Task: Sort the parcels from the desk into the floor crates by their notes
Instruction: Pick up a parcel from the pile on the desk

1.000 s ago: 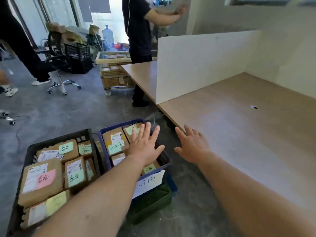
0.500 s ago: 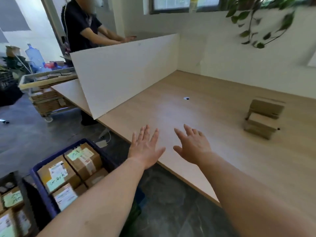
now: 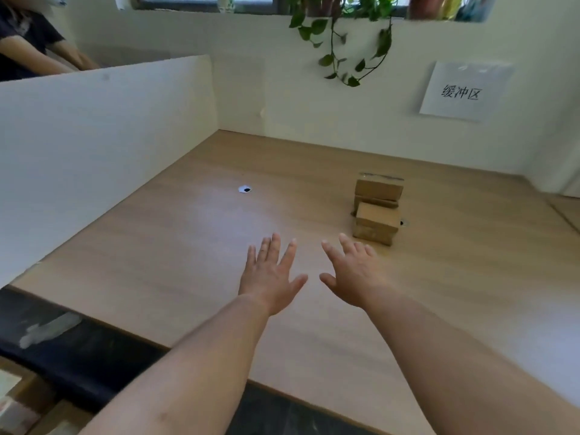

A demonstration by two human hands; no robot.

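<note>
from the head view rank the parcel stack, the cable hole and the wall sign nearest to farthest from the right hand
1. parcel stack: just ahead of the right hand, slightly to its right, on the desk.
2. cable hole: farther ahead and to the left, in the desk top.
3. wall sign: up on the back wall, to the right.

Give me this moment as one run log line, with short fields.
phase: before pick | left hand: open, empty | right hand: open, empty | cardboard parcels: stacked on desk, not held
</note>
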